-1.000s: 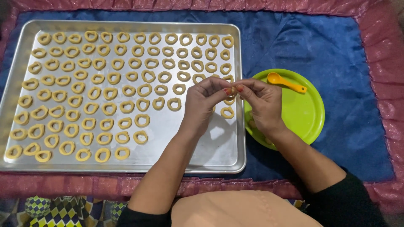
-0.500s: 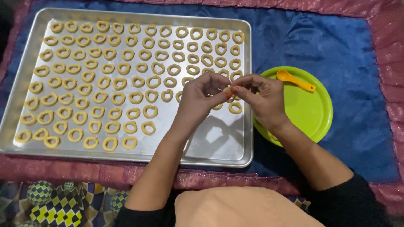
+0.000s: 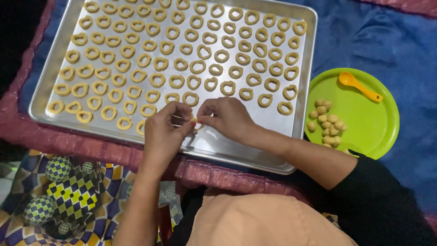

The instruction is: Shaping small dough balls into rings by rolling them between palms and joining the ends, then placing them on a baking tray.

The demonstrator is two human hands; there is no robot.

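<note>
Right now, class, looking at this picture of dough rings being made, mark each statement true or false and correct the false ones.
1. Both hands pinch a small piece of dough between them. True.
2. The orange spoon lies on the metal tray. False: it lies on the green plate.
3. Small dough balls sit on the green plate. True.
4. The left hand rests on the plate. False: it is over the tray's near edge, facing the right hand.
5. The tray holds rows of dough rings. True.
</note>
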